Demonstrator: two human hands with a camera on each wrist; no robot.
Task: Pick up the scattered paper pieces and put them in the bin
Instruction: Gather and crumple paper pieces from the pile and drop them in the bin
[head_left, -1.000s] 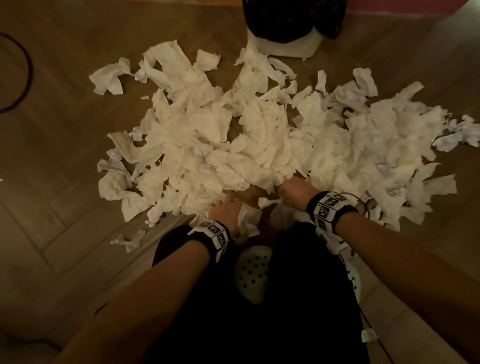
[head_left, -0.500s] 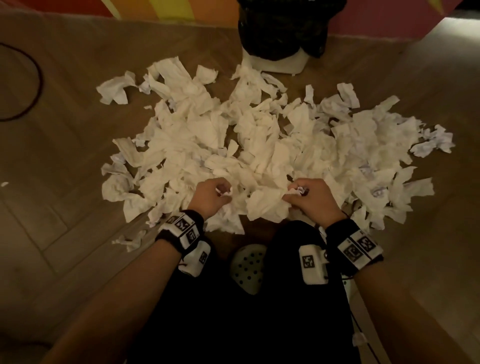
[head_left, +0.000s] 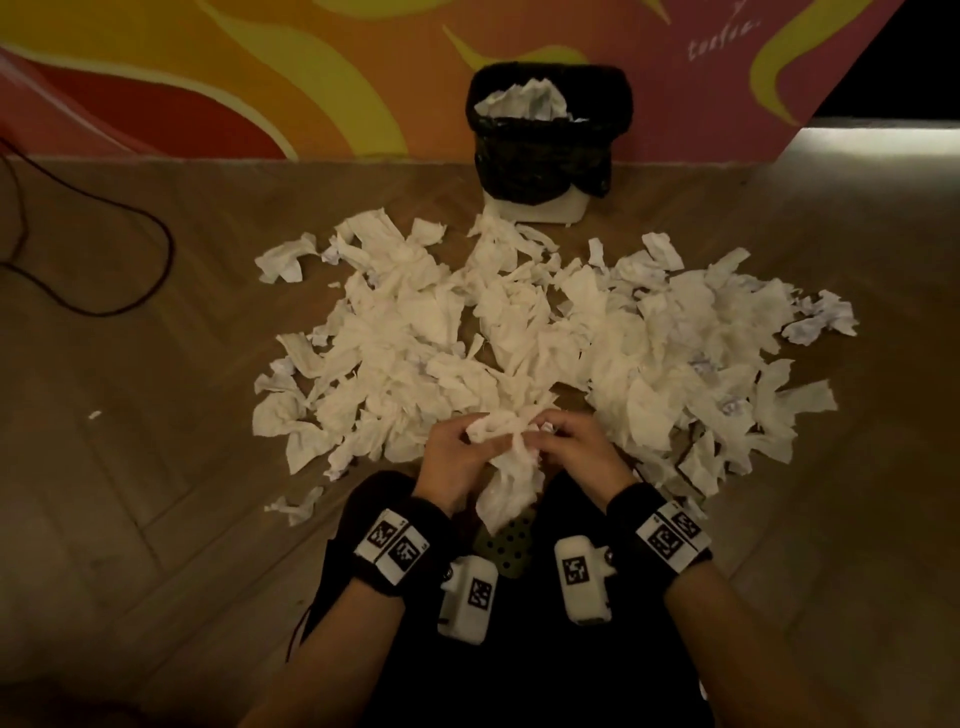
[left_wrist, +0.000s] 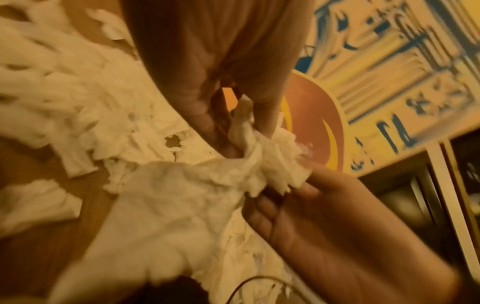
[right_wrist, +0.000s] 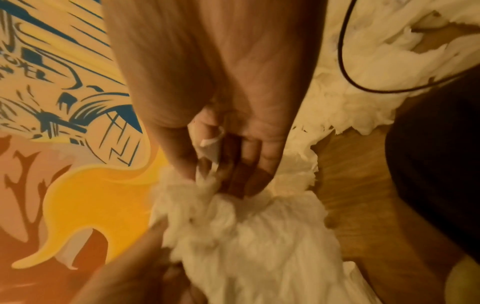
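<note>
A wide heap of torn white paper pieces covers the wooden floor in front of me. Between my hands hangs a bunch of paper, lifted off the near edge of the heap. My left hand grips its left side, thumb and fingers curled into the paper. My right hand pinches its right side. The bin, lined with a black bag, stands against the wall beyond the heap, with crumpled paper inside.
A black cable loops over the floor at far left. The painted orange and yellow wall runs behind the bin. My dark-clothed knees and a perforated shoe lie directly under my hands. Small scraps lie at the heap's near left.
Both hands came together and rose from the heap's near edge with a bunch of paper. The view tilted up, so the whole bin and wall now show.
</note>
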